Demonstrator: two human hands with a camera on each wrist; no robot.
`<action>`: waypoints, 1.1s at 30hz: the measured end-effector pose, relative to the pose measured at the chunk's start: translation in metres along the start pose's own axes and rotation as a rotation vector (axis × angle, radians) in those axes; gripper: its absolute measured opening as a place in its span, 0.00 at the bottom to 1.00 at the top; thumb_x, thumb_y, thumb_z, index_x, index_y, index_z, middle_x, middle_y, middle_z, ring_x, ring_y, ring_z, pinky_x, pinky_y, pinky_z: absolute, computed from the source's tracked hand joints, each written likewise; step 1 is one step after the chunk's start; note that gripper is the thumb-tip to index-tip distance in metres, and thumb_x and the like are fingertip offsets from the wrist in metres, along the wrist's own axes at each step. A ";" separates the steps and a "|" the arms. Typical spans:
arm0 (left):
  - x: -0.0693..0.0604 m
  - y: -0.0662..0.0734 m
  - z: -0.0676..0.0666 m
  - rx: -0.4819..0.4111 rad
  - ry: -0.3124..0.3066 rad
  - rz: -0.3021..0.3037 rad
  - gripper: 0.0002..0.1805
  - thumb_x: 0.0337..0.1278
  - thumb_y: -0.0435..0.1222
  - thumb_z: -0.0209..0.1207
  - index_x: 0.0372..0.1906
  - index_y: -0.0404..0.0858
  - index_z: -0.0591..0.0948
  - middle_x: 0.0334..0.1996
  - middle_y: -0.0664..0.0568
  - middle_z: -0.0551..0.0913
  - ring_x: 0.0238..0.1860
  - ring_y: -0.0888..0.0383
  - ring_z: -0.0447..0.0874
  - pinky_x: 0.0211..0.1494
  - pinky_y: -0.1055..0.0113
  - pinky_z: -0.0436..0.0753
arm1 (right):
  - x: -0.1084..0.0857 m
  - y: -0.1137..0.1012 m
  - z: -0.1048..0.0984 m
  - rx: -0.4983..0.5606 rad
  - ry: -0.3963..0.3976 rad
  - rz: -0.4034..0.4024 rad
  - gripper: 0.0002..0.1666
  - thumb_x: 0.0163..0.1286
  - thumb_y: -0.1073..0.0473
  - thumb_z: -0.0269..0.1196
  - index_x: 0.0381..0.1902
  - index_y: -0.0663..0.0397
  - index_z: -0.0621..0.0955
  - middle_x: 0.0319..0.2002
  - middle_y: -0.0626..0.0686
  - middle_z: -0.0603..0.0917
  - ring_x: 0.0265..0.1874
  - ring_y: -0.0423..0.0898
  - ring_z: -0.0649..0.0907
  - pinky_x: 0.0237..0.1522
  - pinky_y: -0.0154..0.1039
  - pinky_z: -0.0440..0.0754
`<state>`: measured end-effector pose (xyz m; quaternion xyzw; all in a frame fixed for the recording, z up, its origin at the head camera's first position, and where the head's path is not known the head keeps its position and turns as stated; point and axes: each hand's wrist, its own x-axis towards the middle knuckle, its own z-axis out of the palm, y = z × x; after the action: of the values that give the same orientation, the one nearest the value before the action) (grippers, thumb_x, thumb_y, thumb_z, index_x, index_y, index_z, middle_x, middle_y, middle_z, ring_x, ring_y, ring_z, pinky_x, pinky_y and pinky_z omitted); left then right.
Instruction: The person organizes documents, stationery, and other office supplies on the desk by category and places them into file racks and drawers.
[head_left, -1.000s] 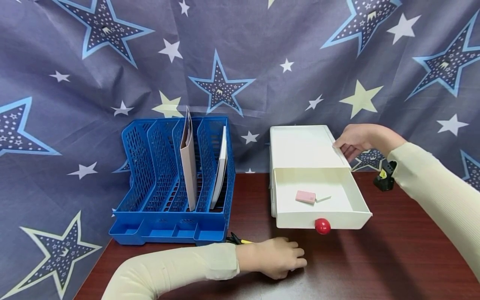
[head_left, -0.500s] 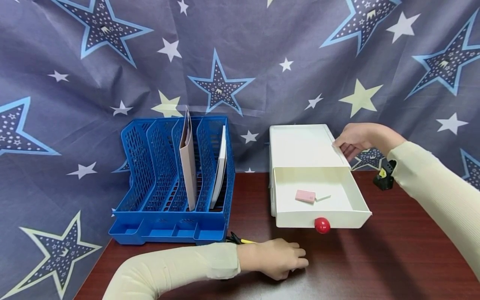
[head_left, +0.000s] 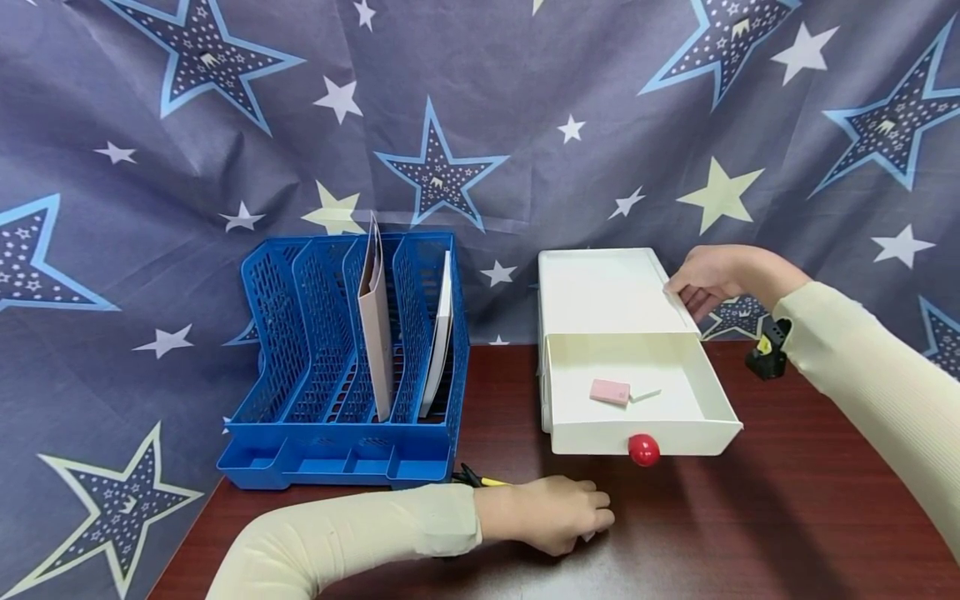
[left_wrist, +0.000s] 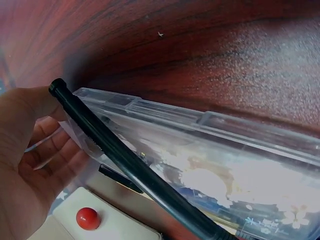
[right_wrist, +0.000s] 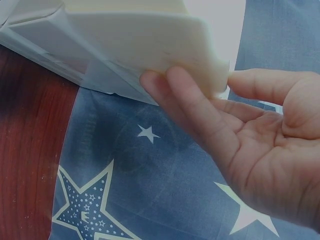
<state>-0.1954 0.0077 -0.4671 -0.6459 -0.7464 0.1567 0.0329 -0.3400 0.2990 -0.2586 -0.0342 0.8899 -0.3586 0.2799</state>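
My left hand [head_left: 555,517] lies low over the table. In the left wrist view its thumb and fingers hold the end of a clear plastic case [left_wrist: 200,150] with a white flower print; in the head view hand and forearm hide the case. Across the case in the left wrist view runs a black, pen-like rod [left_wrist: 135,165]. My right hand [head_left: 708,279] grips the right edge of a white drawer unit [head_left: 611,292], thumb on one side and fingers on the other. Its pulled-out drawer [head_left: 600,440] has a red knob [head_left: 644,450].
Inside the drawer lie a pink block [head_left: 611,392] and a small white piece [head_left: 646,395]. A blue file rack [head_left: 337,450] stands left, holding a pink folder [head_left: 377,350] and a white booklet [head_left: 438,350]. Black-and-yellow objects [head_left: 472,477] poke out behind my left wrist.
Almost nothing moves. My left hand shifts very slightly, and my right hand keeps its hold on the drawer unit. The drawer stays out.
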 end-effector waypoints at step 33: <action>-0.003 -0.007 -0.005 -0.149 0.056 0.001 0.06 0.56 0.39 0.68 0.37 0.52 0.84 0.33 0.65 0.79 0.34 0.73 0.79 0.35 0.83 0.74 | 0.001 0.001 -0.001 -0.009 -0.001 0.001 0.27 0.78 0.58 0.53 0.59 0.83 0.71 0.36 0.54 0.87 0.34 0.44 0.88 0.44 0.45 0.88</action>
<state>-0.2002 0.0045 -0.4597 -0.6510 -0.7546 0.0826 0.0054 -0.3409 0.2999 -0.2591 -0.0352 0.8913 -0.3546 0.2804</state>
